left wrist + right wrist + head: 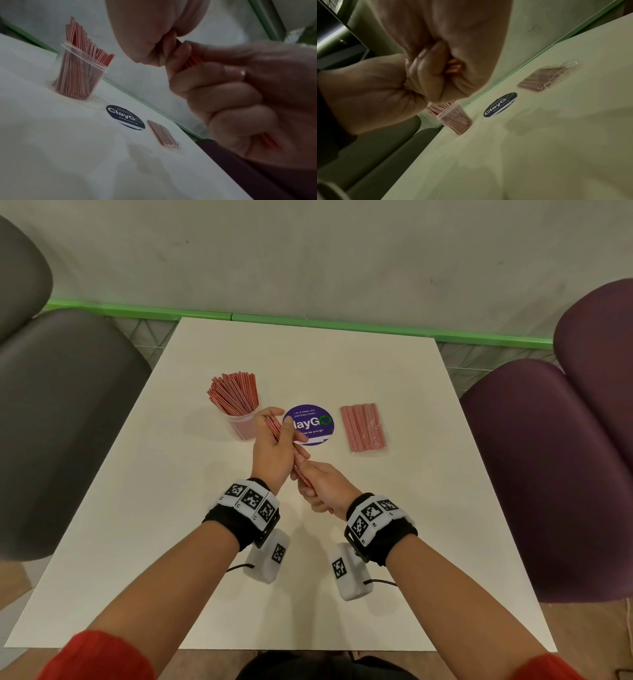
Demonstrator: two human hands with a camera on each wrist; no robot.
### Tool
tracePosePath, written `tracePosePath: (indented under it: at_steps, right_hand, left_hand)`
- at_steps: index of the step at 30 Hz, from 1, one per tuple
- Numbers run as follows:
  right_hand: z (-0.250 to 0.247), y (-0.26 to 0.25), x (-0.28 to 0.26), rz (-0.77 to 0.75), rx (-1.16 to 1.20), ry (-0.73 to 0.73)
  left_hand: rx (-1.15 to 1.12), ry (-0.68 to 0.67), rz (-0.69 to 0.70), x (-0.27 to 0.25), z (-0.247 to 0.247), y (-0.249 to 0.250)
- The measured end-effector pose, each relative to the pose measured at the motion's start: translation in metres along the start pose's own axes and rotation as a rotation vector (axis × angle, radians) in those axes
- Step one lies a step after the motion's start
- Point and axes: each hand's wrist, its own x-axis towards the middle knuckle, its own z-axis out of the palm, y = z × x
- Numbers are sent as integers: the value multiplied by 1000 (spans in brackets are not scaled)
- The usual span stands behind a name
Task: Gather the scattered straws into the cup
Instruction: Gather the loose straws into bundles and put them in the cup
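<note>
A clear plastic cup stands left of the table's middle, packed with red striped straws that fan out to the upper left. Just right of it, above the table, both hands hold one slanted bundle of red straws. My left hand grips the bundle's upper part close to the cup. My right hand is curled round the lower end. Most of the bundle is hidden inside the two fists.
A clear packet of red straws lies flat at the right. A round purple sticker sits between packet and cup on the white table. A grey chair flanks the left, a purple chair the right.
</note>
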Motion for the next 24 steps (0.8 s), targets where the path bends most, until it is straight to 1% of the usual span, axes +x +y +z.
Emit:
tracePosePath:
  at_steps: [1, 3, 6, 8, 10, 12, 16, 19, 24]
  right_hand:
    - [1, -1, 0, 2, 0, -7]
    - [1, -3, 2, -18, -1, -8]
    - [-1, -3, 5, -31, 94, 67]
    - [-4, -3, 8, -16, 270, 129]
    - [-5, -4, 10, 18, 454, 155]
    - [-1, -8, 13, 43, 519, 178]
    - [8, -13, 21, 51, 385, 250]
    - [10, -10, 26, 50, 297, 272]
    - [20, -13, 41, 36, 146, 361]
  left_hand:
    - [25, -11, 13, 0, -1, -1]
    - [43, 42, 31, 0, -2, 0]
    - [19, 233, 66, 4, -5, 4]
    - [-4, 320, 96, 9, -8, 5]
    - [14, 341, 104, 10, -10, 3]
    - [50, 314, 109, 7, -7, 0]
    - [89, 253, 84, 4, -5, -5]
    - [146, 229, 79, 7, -14, -8]
    - [220, 251, 80, 27, -33, -8]
